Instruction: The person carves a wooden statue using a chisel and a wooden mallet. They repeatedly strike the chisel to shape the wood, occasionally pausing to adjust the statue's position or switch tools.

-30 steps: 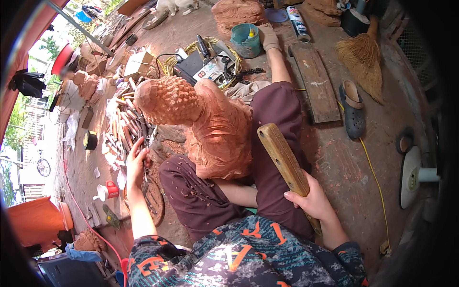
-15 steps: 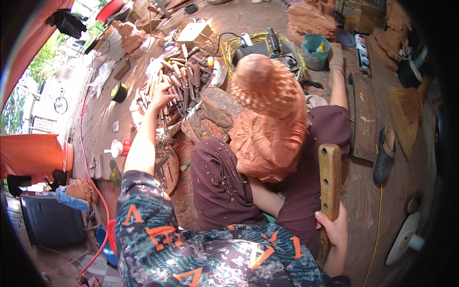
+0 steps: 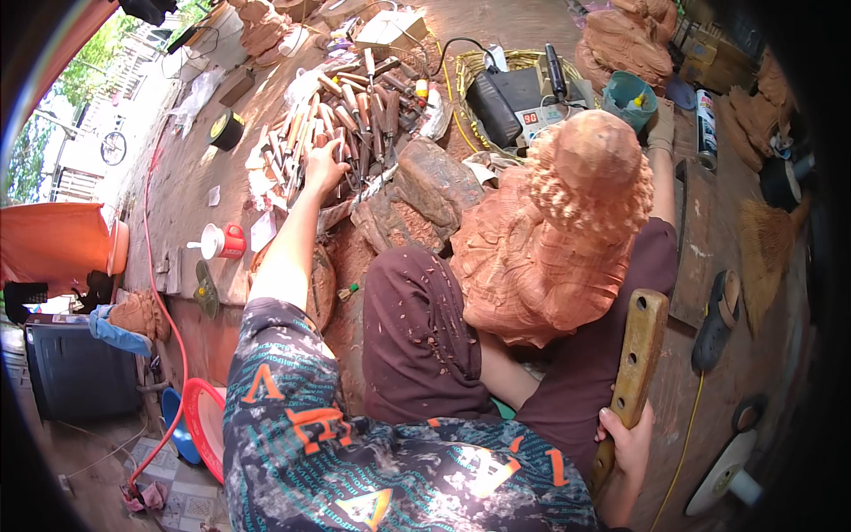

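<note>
A: what's the left hand (image 3: pixel 324 168) up to?
B: stretched forward at the tool pile (image 3: pixel 372 106), can't tell if it's gripping. Right hand (image 3: pixel 628 436) is wrapped round the wooden bar (image 3: pixel 642 350), near the carved figure (image 3: pixel 550 257).

Worn on the head, the fisheye camera looks down from above and behind the left hand's (image 3: pixel 321 170) fingers (image 3: pixel 340 167), nearest the shirt (image 3: pixel 417 465), facing forward across the floor (image 3: pixel 523 27) beyond them.
</note>
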A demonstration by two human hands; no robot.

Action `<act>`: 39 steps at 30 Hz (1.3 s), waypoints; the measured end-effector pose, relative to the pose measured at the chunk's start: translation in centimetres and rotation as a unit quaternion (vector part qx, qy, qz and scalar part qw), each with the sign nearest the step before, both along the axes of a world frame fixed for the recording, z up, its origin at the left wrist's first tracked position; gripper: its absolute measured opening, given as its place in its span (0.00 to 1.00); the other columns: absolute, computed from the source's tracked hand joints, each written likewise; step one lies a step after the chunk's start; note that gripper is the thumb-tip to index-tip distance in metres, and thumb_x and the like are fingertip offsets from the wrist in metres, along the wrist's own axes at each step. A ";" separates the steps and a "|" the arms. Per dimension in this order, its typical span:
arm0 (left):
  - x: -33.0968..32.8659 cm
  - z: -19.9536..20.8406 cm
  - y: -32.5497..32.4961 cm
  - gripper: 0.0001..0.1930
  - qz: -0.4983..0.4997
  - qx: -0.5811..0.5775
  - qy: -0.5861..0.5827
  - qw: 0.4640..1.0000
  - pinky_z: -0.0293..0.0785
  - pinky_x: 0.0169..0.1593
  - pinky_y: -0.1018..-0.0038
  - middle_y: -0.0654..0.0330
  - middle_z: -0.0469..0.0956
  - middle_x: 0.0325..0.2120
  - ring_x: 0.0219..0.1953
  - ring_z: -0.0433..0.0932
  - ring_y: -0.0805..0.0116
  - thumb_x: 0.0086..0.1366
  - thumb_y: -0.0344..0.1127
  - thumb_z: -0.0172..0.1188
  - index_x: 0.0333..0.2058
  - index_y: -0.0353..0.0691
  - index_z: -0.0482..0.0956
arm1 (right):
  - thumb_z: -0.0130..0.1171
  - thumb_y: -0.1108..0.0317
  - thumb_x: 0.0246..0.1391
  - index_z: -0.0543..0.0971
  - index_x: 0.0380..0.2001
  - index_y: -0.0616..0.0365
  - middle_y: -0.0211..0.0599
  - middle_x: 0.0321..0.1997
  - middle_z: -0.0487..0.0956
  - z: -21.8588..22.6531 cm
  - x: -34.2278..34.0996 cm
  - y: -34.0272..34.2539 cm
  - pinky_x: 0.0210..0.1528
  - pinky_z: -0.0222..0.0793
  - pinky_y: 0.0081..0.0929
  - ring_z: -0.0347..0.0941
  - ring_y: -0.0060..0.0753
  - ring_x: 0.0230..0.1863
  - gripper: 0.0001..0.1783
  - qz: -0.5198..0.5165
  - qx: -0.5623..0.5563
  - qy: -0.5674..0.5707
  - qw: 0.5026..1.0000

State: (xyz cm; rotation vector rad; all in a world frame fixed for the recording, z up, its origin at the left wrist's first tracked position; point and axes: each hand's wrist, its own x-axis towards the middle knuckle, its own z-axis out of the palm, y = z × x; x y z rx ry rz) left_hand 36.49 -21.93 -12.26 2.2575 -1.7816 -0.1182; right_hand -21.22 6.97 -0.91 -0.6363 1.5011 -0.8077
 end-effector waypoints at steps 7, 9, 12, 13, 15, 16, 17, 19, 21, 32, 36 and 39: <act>2.3 0.9 0.3 0.17 0.122 -0.040 0.220 0.967 0.75 0.33 0.73 0.57 0.82 0.28 0.25 0.81 0.68 0.53 0.30 0.66 0.44 0.41 0.80 | 0.60 0.77 0.49 0.66 0.49 0.66 0.37 0.26 0.72 -0.2 -0.1 0.1 0.21 0.67 0.22 0.67 0.22 0.18 0.23 -0.008 0.014 0.009 1.000; 3.2 0.9 0.9 0.11 0.106 -0.049 0.215 0.970 0.76 0.29 0.75 0.59 0.83 0.25 0.21 0.80 0.71 0.55 0.25 0.59 0.38 0.41 0.82 | 0.58 0.76 0.50 0.66 0.50 0.65 0.35 0.22 0.70 -0.3 0.1 0.1 0.21 0.67 0.23 0.66 0.23 0.18 0.23 -0.005 0.004 0.018 1.000; 4.4 1.0 1.8 0.11 0.133 -0.031 0.172 0.976 0.77 0.31 0.75 0.59 0.83 0.24 0.22 0.81 0.72 0.56 0.24 0.51 0.32 0.41 0.84 | 0.60 0.78 0.49 0.65 0.50 0.68 0.42 0.34 0.73 -0.3 0.0 0.2 0.21 0.68 0.21 0.67 0.23 0.19 0.24 -0.033 0.007 0.012 0.999; 5.1 1.0 2.2 0.11 0.148 -0.024 0.181 0.972 0.77 0.30 0.75 0.60 0.82 0.24 0.23 0.81 0.72 0.57 0.24 0.51 0.32 0.41 0.83 | 0.60 0.77 0.49 0.65 0.50 0.67 0.42 0.34 0.72 -0.3 -0.1 0.2 0.21 0.68 0.21 0.67 0.23 0.19 0.24 -0.026 0.010 0.011 1.000; 5.8 1.2 2.8 0.11 0.177 -0.009 0.201 0.963 0.76 0.28 0.75 0.60 0.82 0.25 0.24 0.80 0.73 0.58 0.24 0.50 0.33 0.40 0.82 | 0.60 0.77 0.49 0.65 0.50 0.67 0.42 0.34 0.72 -0.2 -0.2 0.1 0.21 0.68 0.22 0.67 0.23 0.19 0.24 -0.016 0.016 0.011 1.000; 5.7 1.4 3.1 0.11 0.197 -0.003 0.205 0.959 0.76 0.27 0.75 0.61 0.82 0.25 0.23 0.80 0.74 0.58 0.23 0.49 0.32 0.40 0.81 | 0.60 0.77 0.49 0.65 0.50 0.67 0.42 0.34 0.72 -0.2 -0.2 0.1 0.21 0.68 0.22 0.67 0.23 0.19 0.24 -0.014 0.013 0.010 1.000; 5.6 1.4 3.4 0.11 0.202 -0.001 0.203 0.958 0.76 0.27 0.75 0.61 0.82 0.25 0.23 0.80 0.74 0.58 0.23 0.49 0.32 0.40 0.81 | 0.60 0.77 0.49 0.65 0.50 0.67 0.42 0.33 0.72 -0.3 -0.2 0.1 0.21 0.68 0.22 0.67 0.23 0.19 0.24 -0.013 0.011 0.010 1.000; 6.2 1.4 4.2 0.11 0.217 0.002 0.196 0.956 0.76 0.26 0.76 0.62 0.82 0.25 0.23 0.81 0.74 0.58 0.24 0.49 0.32 0.41 0.81 | 0.60 0.76 0.50 0.65 0.50 0.67 0.41 0.31 0.72 -0.3 -0.3 0.1 0.21 0.67 0.22 0.67 0.23 0.19 0.24 -0.005 0.007 0.007 1.000; 6.2 1.3 4.5 0.11 0.225 0.000 0.216 0.950 0.75 0.26 0.77 0.61 0.83 0.25 0.24 0.81 0.74 0.58 0.24 0.50 0.33 0.40 0.81 | 0.60 0.76 0.50 0.65 0.50 0.67 0.40 0.30 0.72 -0.4 -0.4 0.1 0.21 0.67 0.22 0.67 0.23 0.19 0.24 0.001 0.007 0.006 1.000; 2.5 -0.5 3.6 0.07 0.120 -0.035 0.319 0.939 0.76 0.26 0.78 0.61 0.82 0.25 0.24 0.80 0.76 0.61 0.25 0.54 0.36 0.38 0.80 | 0.59 0.76 0.50 0.66 0.50 0.68 0.37 0.26 0.71 -0.2 -0.3 -0.1 0.21 0.67 0.21 0.66 0.22 0.18 0.23 0.003 0.003 0.007 1.000; -1.9 0.6 2.9 0.06 0.077 -0.093 0.262 0.957 0.77 0.30 0.78 0.62 0.82 0.23 0.24 0.80 0.77 0.61 0.27 0.56 0.34 0.37 0.81 | 0.59 0.76 0.50 0.66 0.49 0.67 0.37 0.26 0.71 0.0 -0.1 0.0 0.21 0.67 0.21 0.66 0.22 0.18 0.23 -0.004 0.001 0.015 1.000; -2.6 0.3 1.7 0.07 0.020 -0.106 0.170 0.980 0.78 0.37 0.67 0.55 0.83 0.26 0.29 0.83 0.63 0.58 0.33 0.60 0.34 0.39 0.82 | 0.59 0.76 0.50 0.66 0.49 0.68 0.37 0.25 0.71 0.1 0.0 -0.1 0.21 0.66 0.21 0.66 0.22 0.17 0.23 0.004 -0.001 0.014 1.000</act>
